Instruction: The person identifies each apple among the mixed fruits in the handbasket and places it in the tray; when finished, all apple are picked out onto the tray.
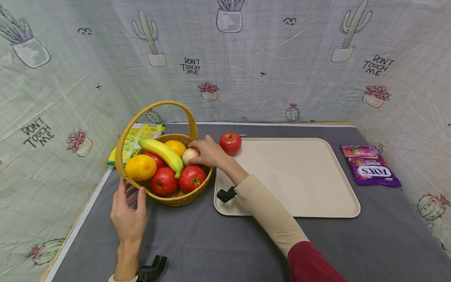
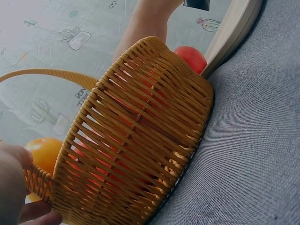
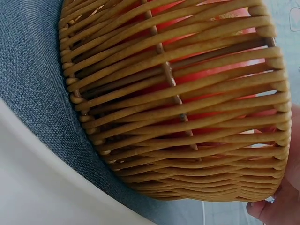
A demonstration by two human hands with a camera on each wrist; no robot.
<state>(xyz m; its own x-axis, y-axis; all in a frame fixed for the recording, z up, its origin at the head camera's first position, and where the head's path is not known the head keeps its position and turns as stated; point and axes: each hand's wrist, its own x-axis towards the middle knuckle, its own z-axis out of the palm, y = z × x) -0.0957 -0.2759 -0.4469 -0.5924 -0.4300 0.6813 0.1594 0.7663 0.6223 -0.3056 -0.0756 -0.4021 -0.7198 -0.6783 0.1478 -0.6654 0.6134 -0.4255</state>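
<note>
A woven yellow basket (image 1: 181, 199) with a tall handle stands left of the tray. In it lie a banana (image 1: 162, 152), an orange (image 1: 141, 167), another orange (image 1: 175, 147) and red apples (image 1: 192, 178). My right hand (image 1: 209, 152) reaches over the basket's right rim and pinches a pale onion (image 1: 189, 155) with a brownish top. At the near left side, my left hand (image 1: 129, 211) holds the basket where the handle meets the rim. Thumb (image 2: 16, 154) and fingers lie on either side of that spot in the left wrist view.
A beige tray (image 1: 289, 176) fills the middle right of the grey cloth. One red apple (image 1: 230, 143) sits at its back left corner. A purple candy bag (image 1: 371, 166) lies at the right, a green-yellow packet (image 1: 135, 137) behind the basket. Printed curtains (image 1: 260, 90) surround the table.
</note>
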